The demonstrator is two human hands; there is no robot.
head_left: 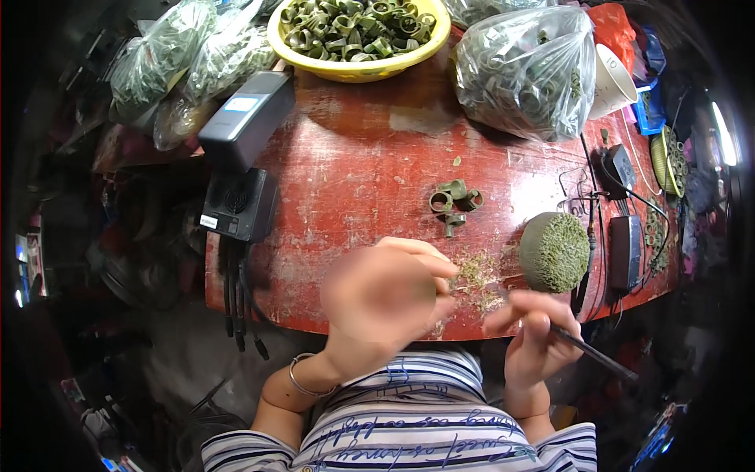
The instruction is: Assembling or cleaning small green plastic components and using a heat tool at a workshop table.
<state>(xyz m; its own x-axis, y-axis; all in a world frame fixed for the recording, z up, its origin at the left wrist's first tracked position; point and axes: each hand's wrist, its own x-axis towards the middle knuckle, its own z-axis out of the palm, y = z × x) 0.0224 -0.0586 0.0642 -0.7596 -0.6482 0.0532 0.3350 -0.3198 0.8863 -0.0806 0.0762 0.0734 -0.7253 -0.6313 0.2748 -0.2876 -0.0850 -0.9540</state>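
At lower centre the left hand [385, 303] (blurred) has fingers curled; I cannot tell what it holds. The right hand [535, 334] pinches a thin dark stick [594, 354] below the green bundle [555, 252] on the red table [354, 165].

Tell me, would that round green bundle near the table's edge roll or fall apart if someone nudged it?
The round green bundle looks like a tightly packed drum resting on the red table, so it could probably roll if tipped onto its curved wall. Its top looks like many cut ends, and loose green crumbs lie beside it, so bits may shed. It likely feels light for its size.
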